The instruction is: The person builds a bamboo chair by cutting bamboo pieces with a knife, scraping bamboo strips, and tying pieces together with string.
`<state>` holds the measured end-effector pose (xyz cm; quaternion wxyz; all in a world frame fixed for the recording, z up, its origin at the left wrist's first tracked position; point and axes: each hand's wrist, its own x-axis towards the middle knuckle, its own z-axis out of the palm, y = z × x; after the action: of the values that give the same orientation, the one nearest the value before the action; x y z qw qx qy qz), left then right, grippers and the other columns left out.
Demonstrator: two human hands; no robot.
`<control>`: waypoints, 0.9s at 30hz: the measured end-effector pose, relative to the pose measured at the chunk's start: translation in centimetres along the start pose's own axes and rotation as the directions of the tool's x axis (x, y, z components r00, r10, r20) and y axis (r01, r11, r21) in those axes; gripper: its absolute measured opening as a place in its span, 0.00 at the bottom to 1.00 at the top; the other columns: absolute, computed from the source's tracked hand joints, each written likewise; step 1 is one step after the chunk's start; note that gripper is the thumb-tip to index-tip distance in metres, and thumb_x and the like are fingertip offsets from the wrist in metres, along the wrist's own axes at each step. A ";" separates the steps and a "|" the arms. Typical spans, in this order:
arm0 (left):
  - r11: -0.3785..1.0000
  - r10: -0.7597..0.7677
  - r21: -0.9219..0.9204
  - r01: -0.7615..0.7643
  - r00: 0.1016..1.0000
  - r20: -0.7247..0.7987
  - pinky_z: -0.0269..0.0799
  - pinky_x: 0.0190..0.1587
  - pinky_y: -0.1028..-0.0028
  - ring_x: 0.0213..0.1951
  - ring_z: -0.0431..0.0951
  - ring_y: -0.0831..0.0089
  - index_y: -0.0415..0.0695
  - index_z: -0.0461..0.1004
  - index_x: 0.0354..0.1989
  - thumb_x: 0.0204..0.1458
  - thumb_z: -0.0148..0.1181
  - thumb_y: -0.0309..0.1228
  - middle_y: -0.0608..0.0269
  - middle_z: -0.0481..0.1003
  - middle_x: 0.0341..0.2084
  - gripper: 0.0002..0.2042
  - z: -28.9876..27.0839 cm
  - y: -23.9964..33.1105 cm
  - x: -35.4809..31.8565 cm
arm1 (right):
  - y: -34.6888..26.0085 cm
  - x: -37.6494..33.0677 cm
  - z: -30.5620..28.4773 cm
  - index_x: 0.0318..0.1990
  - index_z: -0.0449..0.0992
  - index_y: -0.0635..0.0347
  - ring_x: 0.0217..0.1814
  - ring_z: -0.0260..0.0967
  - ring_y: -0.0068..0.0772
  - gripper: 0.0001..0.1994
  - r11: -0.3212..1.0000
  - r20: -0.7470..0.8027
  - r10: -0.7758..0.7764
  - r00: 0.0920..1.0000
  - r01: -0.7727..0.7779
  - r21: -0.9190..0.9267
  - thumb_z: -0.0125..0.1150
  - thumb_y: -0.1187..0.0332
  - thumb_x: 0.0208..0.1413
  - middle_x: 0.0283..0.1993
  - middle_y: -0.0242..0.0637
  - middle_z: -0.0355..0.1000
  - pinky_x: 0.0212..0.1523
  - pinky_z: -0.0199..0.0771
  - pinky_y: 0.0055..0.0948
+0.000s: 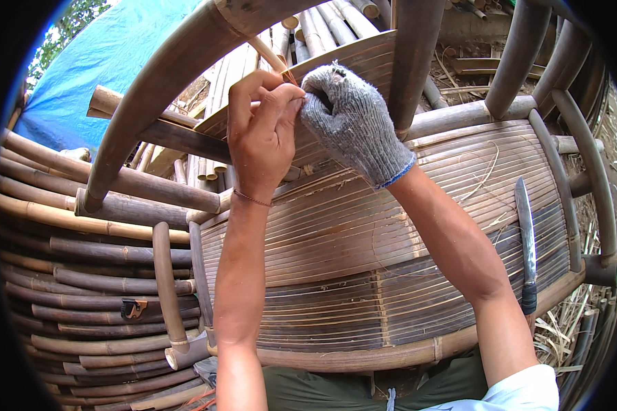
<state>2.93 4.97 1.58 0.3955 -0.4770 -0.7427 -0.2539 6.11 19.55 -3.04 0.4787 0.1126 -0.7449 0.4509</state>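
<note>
Thin reddish-orange strands [291,77] hang by a light bamboo piece [267,53] on the backrest of a bamboo bench. My bare left hand [264,127] pinches at these strands, its fingertips pressed together. Against it, fingertip to fingertip, is my right hand [349,116] in a grey knitted glove with a blue cuff. The gloved fingers are curled closed; whatever lies between them is hidden. Behind both hands curves a wide split-bamboo panel [363,61] of the backrest. Below my forearms stretches the slatted bench seat [322,240].
A long knife [526,233] with a dark handle lies on the seat's right side. Bamboo poles [116,255] are stacked at left, with a small orange-and-black tool [134,308] on them. A thick curved backrest pole [158,72] arches at upper left, before a blue tarp [110,61].
</note>
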 end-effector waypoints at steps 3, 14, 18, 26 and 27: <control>0.992 0.127 0.000 -0.127 0.992 0.009 0.76 0.45 0.72 0.41 0.80 0.68 0.40 0.78 0.41 0.57 0.63 0.20 0.59 0.80 0.47 0.05 -0.2 0.3 1.3 | 0.4 0.1 -0.3 0.39 0.77 0.59 0.37 0.75 0.50 0.08 0.998 -0.008 -0.039 0.999 0.039 0.045 0.62 0.66 0.57 0.35 0.45 0.74 0.38 0.78 0.42; 0.678 -0.416 -0.591 0.437 0.891 0.181 0.77 0.46 0.81 0.41 0.80 0.81 0.34 0.77 0.42 0.60 0.62 0.18 0.62 0.81 0.38 0.04 0.3 -1.5 0.6 | 0.2 -0.4 0.2 0.41 0.76 0.60 0.34 0.73 0.44 0.08 0.979 -0.076 0.040 0.996 -0.024 0.202 0.64 0.67 0.59 0.34 0.43 0.72 0.37 0.76 0.39; 0.717 -0.391 -0.531 0.451 0.891 0.229 0.77 0.47 0.81 0.42 0.80 0.81 0.32 0.78 0.44 0.60 0.62 0.17 0.61 0.81 0.39 0.06 0.3 -1.5 0.2 | 0.5 -0.6 0.0 0.41 0.75 0.60 0.34 0.73 0.43 0.07 0.955 -0.076 0.092 0.993 -0.066 0.288 0.64 0.67 0.60 0.35 0.43 0.72 0.37 0.76 0.38; 0.895 -0.320 -0.262 0.362 0.928 0.190 0.76 0.42 0.81 0.38 0.79 0.82 0.37 0.80 0.44 0.58 0.64 0.19 0.66 0.80 0.38 0.07 -0.4 -0.2 0.8 | 0.4 -0.6 0.4 0.41 0.74 0.59 0.36 0.75 0.48 0.06 0.982 -0.089 0.027 0.996 -0.010 0.187 0.63 0.68 0.60 0.36 0.44 0.72 0.37 0.76 0.40; 0.911 -0.302 -0.236 0.339 0.936 0.181 0.76 0.42 0.81 0.37 0.79 0.82 0.38 0.81 0.44 0.58 0.64 0.20 0.66 0.79 0.39 0.07 -0.3 -0.2 0.9 | 0.4 -0.5 0.4 0.40 0.74 0.58 0.36 0.75 0.48 0.06 0.989 -0.097 -0.004 0.995 0.018 0.146 0.63 0.68 0.60 0.35 0.44 0.72 0.36 0.76 0.40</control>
<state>2.67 5.08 2.47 0.2278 -0.4135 -0.7965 -0.3777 5.88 19.37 -3.72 0.5070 0.1296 -0.6851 0.5068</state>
